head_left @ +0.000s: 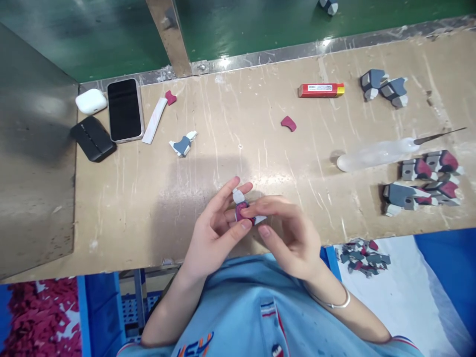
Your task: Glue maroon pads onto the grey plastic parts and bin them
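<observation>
My left hand (219,228) grips a small grey plastic part with a maroon piece (241,210) on its face, just above the table's front edge. A pale tip of the part sticks up past the fingers. The index finger of my right hand (288,233) presses on the maroon piece, with the thumb near the part's lower end; this hand is curled round its near side. Farther off on the table lie a loose maroon piece (288,123) and a grey-and-white part (183,144).
At right lie a white bottle with a thin pointed tip (375,154), several grey-and-maroon parts (422,183), and a red lighter-like stick (320,90). A phone (125,110), black case (93,138) and white case (91,101) sit at left. A bin of maroon pieces (44,317) stands below.
</observation>
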`<state>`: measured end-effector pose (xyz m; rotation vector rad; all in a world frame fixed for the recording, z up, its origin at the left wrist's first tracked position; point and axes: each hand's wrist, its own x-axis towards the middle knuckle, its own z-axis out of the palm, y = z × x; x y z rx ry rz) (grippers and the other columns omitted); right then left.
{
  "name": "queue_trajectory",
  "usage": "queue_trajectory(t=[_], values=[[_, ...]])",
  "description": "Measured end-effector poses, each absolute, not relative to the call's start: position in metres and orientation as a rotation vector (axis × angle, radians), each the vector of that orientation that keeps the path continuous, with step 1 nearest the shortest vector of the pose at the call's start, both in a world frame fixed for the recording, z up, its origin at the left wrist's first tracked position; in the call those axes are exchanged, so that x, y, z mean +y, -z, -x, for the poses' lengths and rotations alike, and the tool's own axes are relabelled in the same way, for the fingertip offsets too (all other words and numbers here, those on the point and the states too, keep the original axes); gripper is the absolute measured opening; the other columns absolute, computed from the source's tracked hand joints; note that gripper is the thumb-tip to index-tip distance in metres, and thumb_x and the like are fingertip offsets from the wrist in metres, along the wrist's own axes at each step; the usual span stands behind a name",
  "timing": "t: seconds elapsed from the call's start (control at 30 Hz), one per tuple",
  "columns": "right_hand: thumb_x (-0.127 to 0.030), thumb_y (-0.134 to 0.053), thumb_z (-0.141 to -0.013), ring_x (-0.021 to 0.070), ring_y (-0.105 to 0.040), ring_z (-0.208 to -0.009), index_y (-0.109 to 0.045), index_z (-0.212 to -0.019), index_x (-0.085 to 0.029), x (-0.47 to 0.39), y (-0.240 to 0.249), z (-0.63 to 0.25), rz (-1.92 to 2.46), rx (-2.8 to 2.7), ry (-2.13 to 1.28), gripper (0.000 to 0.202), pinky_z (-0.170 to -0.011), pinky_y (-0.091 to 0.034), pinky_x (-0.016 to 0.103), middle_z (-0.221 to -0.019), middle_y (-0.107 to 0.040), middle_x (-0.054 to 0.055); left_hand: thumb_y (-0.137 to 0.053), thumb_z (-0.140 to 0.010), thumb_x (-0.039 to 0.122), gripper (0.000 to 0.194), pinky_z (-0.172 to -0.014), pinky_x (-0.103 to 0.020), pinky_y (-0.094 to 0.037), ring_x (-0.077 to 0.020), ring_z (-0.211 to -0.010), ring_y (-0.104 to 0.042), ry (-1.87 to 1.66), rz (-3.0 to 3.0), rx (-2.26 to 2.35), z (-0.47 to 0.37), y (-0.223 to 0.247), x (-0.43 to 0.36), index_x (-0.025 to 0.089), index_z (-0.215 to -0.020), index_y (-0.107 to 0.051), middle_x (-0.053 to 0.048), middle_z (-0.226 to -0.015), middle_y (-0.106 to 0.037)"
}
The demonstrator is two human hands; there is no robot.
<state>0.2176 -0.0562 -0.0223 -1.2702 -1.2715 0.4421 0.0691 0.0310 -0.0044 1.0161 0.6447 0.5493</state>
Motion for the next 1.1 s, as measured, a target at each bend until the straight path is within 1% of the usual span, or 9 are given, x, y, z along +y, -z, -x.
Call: queue_trajectory(t=[0.1, 0.2, 0.3, 0.5, 0.6, 0.83, 0.9, 1.03, 1.1], values=[[-0.012, -0.07, -0.097, 0.0217, -0.078, -0.117, -0.061, -0.135, -0.03, -0.059, 0.024, -0.214, 1.191, -1.113, -0.601, 0.043, -0.097, -0.067, 0.038, -0.125, -0.08, 0.006, -0.086, -0.093, 0.024, 0.05, -0.098, -0.029, -0.069, -0.0212, -0.116, -0.082, -0.572, -0.904, 0.606, -0.069, 0.005, 0.032, 0.04, -0.139, -0.073, -0.002, -0.153, -0.071], [-0.01, -0.077, -0.094, 0.0193, -0.08, -0.11, -0.062, -0.132, -0.032, -0.061, 0.028, -0.21, 1.178, -1.035, -0.633, 0.046, -0.093, -0.068, 0.034, -0.117, -0.08, 0.003, -0.087, -0.092, 0.023, 0.049, -0.095, -0.031, -0.07, -0.0214, -0.111, -0.083, -0.583, -0.843, 0.595, -0.071, 0.004, 0.033, 0.042, -0.135, -0.076, 0.0, -0.151, -0.073], [-0.009, -0.079, -0.094, 0.0194, -0.081, -0.102, -0.062, -0.129, -0.033, -0.062, 0.03, -0.209, 1.182, -1.008, -0.615, 0.046, -0.087, -0.069, 0.034, -0.109, -0.081, 0.001, -0.089, -0.09, 0.022, 0.05, -0.091, -0.028, -0.071, -0.0208, -0.109, -0.084, -0.572, -0.837, 0.591, -0.073, 0.004, 0.034, 0.042, -0.134, -0.077, -0.001, -0.148, -0.075], [-0.01, -0.08, -0.093, 0.0188, -0.081, -0.103, -0.061, -0.128, -0.032, -0.061, 0.033, -0.211, 1.214, -1.047, -0.577, 0.045, -0.091, -0.068, 0.035, -0.108, -0.081, 0.001, -0.088, -0.089, 0.019, 0.05, -0.092, -0.022, -0.068, -0.0143, -0.108, -0.082, -0.603, -0.883, 0.583, -0.075, 0.01, 0.035, 0.042, -0.132, -0.078, 0.002, -0.138, -0.08], [-0.01, -0.079, -0.093, 0.0195, -0.08, -0.103, -0.061, -0.128, -0.032, -0.061, 0.035, -0.212, 1.216, -1.088, -0.558, 0.045, -0.09, -0.068, 0.037, -0.109, -0.081, 0.001, -0.089, -0.088, 0.019, 0.049, -0.092, -0.022, -0.067, -0.0143, -0.106, -0.082, -0.615, -0.892, 0.587, -0.075, 0.012, 0.036, 0.04, -0.131, -0.079, 0.001, -0.135, -0.082], [-0.009, -0.079, -0.093, 0.0193, -0.08, -0.102, -0.061, -0.124, -0.031, -0.059, 0.039, -0.208, 1.186, -0.955, -0.564, 0.042, -0.087, -0.069, 0.036, -0.109, -0.079, 0.001, -0.09, -0.087, 0.026, 0.051, -0.096, -0.028, -0.066, -0.0204, -0.122, -0.078, -0.489, -0.761, 0.599, -0.075, 0.009, 0.038, 0.036, -0.135, -0.074, -0.004, -0.149, -0.074], [-0.008, -0.077, -0.094, 0.0199, -0.08, -0.102, -0.061, -0.123, -0.031, -0.058, 0.04, -0.207, 1.158, -0.939, -0.549, 0.041, -0.087, -0.069, 0.037, -0.108, -0.079, 0.002, -0.093, -0.084, 0.028, 0.048, -0.091, -0.025, -0.066, -0.0191, -0.117, -0.079, -0.49, -0.719, 0.629, -0.077, 0.01, 0.038, 0.032, -0.129, -0.075, -0.004, -0.14, -0.078], [-0.006, -0.073, -0.095, 0.0193, -0.079, -0.101, -0.063, -0.123, -0.031, -0.055, 0.041, -0.204, 1.103, -0.947, -0.486, 0.038, -0.092, -0.069, 0.038, -0.105, -0.078, 0.002, -0.096, -0.08, 0.035, 0.037, -0.083, -0.025, -0.065, -0.0161, -0.092, -0.08, -0.52, -0.775, 0.696, -0.08, 0.012, 0.035, 0.024, -0.109, -0.075, -0.002, -0.105, -0.082], [-0.012, -0.076, -0.095, 0.0201, -0.078, -0.104, -0.064, -0.126, -0.032, -0.055, 0.04, -0.204, 1.097, -0.903, -0.456, 0.038, -0.092, -0.069, 0.039, -0.112, -0.076, 0.003, -0.094, -0.083, 0.034, 0.03, -0.083, -0.026, -0.066, -0.0172, -0.092, -0.081, -0.588, -0.91, 0.697, -0.081, 0.011, 0.034, 0.023, -0.105, -0.076, -0.002, -0.102, -0.082]])
